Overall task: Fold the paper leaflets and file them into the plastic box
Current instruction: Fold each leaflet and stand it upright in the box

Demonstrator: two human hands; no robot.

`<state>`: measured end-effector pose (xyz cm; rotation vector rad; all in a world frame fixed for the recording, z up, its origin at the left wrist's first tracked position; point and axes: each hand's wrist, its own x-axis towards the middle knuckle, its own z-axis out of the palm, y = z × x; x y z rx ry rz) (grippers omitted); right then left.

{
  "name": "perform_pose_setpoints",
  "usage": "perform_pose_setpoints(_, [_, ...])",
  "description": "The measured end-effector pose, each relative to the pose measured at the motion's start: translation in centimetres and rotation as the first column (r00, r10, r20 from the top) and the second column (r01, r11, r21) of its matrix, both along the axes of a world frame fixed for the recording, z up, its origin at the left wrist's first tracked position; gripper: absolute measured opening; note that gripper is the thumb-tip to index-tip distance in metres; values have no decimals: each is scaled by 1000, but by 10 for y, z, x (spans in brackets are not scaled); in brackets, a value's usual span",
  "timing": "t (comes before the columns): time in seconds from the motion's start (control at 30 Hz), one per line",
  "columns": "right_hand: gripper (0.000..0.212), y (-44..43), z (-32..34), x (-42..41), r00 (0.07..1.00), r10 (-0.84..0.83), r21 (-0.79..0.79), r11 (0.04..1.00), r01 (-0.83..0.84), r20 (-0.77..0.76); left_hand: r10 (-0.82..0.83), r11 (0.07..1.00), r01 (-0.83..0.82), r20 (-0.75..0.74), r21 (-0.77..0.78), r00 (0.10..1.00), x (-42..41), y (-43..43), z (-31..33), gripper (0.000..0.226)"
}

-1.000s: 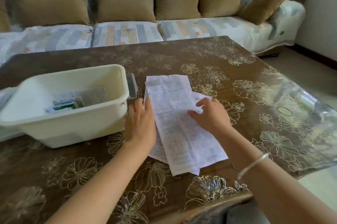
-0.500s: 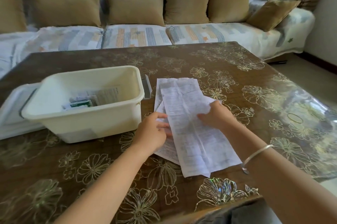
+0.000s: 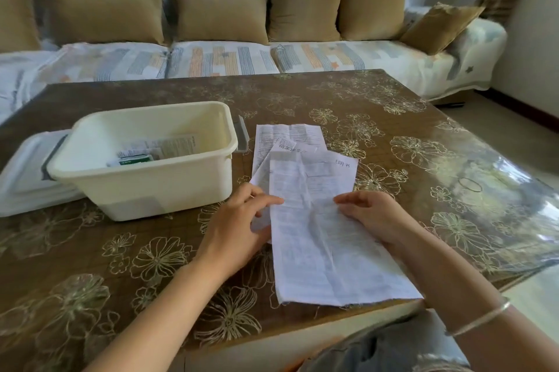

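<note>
On the brown flower-patterned surface (image 3: 393,105), a long creased white printed leaflet (image 3: 326,238) is pinched at its side edges by the left hand (image 3: 239,220) and right hand (image 3: 378,217), over other leaflets (image 3: 284,135). Just left, a cream rectangular plastic box (image 3: 145,178) holds folded papers (image 3: 163,147); beyond is a cushioned sofa (image 3: 272,60).

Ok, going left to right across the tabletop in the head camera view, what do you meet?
White flat plastic lid → cream plastic box → small grey clip piece → white printed paper leaflets → thin rubber band ring.
</note>
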<state>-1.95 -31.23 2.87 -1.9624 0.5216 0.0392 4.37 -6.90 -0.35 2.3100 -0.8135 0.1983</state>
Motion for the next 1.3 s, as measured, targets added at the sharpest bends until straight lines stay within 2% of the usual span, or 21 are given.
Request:
perform_pose_setpoints(0.1, [16, 12, 5, -13, 999, 38, 17, 999, -38, -24, 1, 999, 5, 104, -49, 995, -12, 5, 3, 15])
perform_pose_setpoints(0.13, [20, 15, 7, -18, 998, 49, 53, 997, -47, -38, 4, 999, 2, 108, -50, 994, -16, 8, 4, 16])
perform_pose_setpoints(0.2, [24, 19, 12, -30, 997, 69, 231, 971, -57, -41, 36, 997, -30, 88, -71, 995, -24, 14, 3, 32])
perform_pose_setpoints(0.23, [24, 20, 13, -35, 997, 75, 327, 943, -61, -33, 64, 995, -60, 50, -82, 997, -28, 17, 3, 31])
perform_pose_setpoints(0.27, [24, 20, 11, -41, 995, 91, 358, 931, -74, -31, 96, 991, -96, -3, -90, 995, -33, 21, 4, 24])
perform_pose_setpoints(0.33, [22, 20, 8, -52, 987, 150, 287, 949, -128, -54, 153, 981, -163, -106, -101, 983, -44, 26, 3, 16])
perform_pose_setpoints(0.4, [19, 21, 2, -61, 977, 195, 145, 973, -181, -85, 171, 978, -186, -150, -91, 974, -52, 29, 0, 21])
perform_pose_setpoints(0.5, [33, 30, -1, -67, 983, 159, -73, 983, -166, -95, 177, 975, -202, -216, -97, 960, -63, 31, -5, 42])
perform_pose_setpoints(0.57, [38, 37, -2, -66, 989, 130, -189, 972, -141, -67, 203, 966, -236, -253, -105, 946, -70, 33, -7, 35])
perform_pose_setpoints(0.63, [40, 42, -4, -63, 990, 125, -300, 944, -139, -68, 244, 957, -271, -216, -107, 945, -77, 33, -6, 32])
perform_pose_setpoints(0.83, [38, 49, -15, -56, 991, 91, -556, 821, -132, -101, 356, 932, -360, -87, -43, 930, -83, 36, -11, 74])
perform_pose_setpoints(0.93, [38, 54, -17, -57, 994, 68, -618, 779, -106, -84, 384, 923, -383, 4, -22, 923, -83, 37, -16, 76])
perform_pose_setpoints(1.0, [38, 57, -18, -58, 997, 51, -653, 753, -81, -65, 351, 935, -354, 70, 26, 934, -81, 36, -19, 65])
perform_pose_setpoints(1.13, [34, 60, -19, -58, 999, 20, -679, 733, -45, -45, 162, 974, -182, 141, 137, 977, -75, 32, -17, 46])
perform_pose_setpoints(1.23, [28, 59, -22, -56, 999, 40, -680, 732, -46, -25, 7, 974, -34, 120, 224, 993, -71, 32, -16, 47])
perform_pose_setpoints(1.3, [28, 60, -23, -59, 989, 119, -704, 710, -20, 92, -65, 969, 45, 71, 244, 995, -67, 36, -16, 45])
